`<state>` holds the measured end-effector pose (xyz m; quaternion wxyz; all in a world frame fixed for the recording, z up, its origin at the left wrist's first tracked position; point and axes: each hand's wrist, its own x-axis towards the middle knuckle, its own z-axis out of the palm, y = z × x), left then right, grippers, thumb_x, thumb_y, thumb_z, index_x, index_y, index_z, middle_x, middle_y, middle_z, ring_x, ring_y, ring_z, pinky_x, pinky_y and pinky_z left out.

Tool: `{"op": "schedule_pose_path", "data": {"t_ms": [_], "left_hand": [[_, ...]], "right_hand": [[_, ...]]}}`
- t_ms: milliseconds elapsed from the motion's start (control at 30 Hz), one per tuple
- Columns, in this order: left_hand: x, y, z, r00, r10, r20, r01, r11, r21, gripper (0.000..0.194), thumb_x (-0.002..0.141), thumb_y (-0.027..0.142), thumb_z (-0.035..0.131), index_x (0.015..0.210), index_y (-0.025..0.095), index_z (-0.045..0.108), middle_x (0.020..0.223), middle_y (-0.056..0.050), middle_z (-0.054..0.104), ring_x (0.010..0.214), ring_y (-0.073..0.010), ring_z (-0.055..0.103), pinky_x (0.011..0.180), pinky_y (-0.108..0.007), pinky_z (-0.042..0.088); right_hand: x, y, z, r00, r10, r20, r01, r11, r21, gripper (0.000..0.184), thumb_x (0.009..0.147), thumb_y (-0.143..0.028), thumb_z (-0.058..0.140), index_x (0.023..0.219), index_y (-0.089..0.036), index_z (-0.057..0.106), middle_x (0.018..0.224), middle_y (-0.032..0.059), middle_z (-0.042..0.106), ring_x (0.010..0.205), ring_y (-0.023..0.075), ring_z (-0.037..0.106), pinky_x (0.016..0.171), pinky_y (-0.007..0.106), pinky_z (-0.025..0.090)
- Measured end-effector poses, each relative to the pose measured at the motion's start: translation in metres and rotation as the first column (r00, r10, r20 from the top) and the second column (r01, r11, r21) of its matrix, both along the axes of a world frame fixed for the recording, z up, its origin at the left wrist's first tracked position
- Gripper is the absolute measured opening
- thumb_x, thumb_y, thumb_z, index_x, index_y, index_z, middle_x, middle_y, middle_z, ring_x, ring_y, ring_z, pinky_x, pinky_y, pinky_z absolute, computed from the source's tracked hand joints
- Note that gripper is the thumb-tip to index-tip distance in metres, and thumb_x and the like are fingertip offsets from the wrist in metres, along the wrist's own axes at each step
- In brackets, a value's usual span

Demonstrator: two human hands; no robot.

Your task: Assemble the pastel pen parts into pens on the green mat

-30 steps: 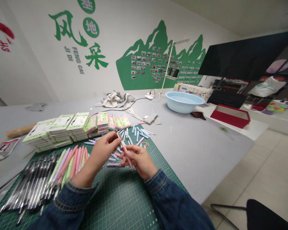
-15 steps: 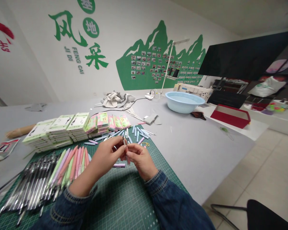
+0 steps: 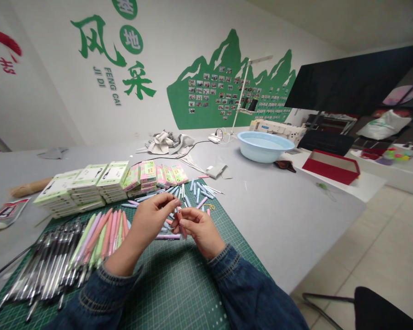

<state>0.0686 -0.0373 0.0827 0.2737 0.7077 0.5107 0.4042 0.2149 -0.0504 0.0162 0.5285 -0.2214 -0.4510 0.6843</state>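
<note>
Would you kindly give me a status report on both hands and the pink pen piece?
Right hand gripping pink pen piece. Left hand at its top end, contact unclear. Loose blue pieces beyond both hands.

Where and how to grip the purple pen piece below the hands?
Probably mid-length, from above on the near side, pinching across its narrow width: the purple pen piece lies flat, left to right, blue pieces beyond, green mat showing in front.
</note>
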Motion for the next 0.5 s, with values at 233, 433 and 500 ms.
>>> {"op": "schedule_pose_path", "data": {"t_ms": [233,433,500], "left_hand": [[0.006,0.002,-0.013,0.983,0.001,0.183,0.013,0.997,-0.072,0.029,0.077,0.044,0.058,0.086,0.017,0.065,0.076,-0.002,0.065,0.066,-0.0154,0.056,0.059,-0.024,0.042],[0.010,-0.029,-0.033,0.996,-0.059,-0.064,0.055,0.996,-0.065,0.019,0.081,0.038,0.055,0.080,0.021,0.062,0.074,-0.001,0.063,0.068,-0.0160,0.057,0.063,-0.025,0.042],[0.020,-0.048,-0.044,0.907,-0.314,-0.279,0.279,0.947,-0.156,0.011,0.078,0.032,0.058,0.080,0.022,0.063,0.078,-0.001,0.063,0.072,-0.0172,0.057,0.066,-0.026,0.042]], "right_hand": [[0.001,0.003,-0.003,0.999,-0.042,-0.011,0.042,0.999,-0.005,0.028,0.073,-0.033,0.070,0.095,-0.018,0.064,0.078,0.0037,0.069,0.064,0.0153,0.063,0.060,0.028,0.049],[0.019,0.012,0.002,0.955,-0.296,-0.013,0.296,0.955,0.033,0.023,0.076,-0.030,0.067,0.094,-0.018,0.063,0.081,0.0044,0.068,0.070,0.0157,0.062,0.066,0.029,0.049],[0.021,0.013,0.003,0.943,-0.333,-0.001,0.333,0.941,0.053,0.021,0.077,-0.029,0.065,0.095,-0.017,0.063,0.080,0.0043,0.067,0.070,0.0154,0.062,0.062,0.026,0.047]]}}
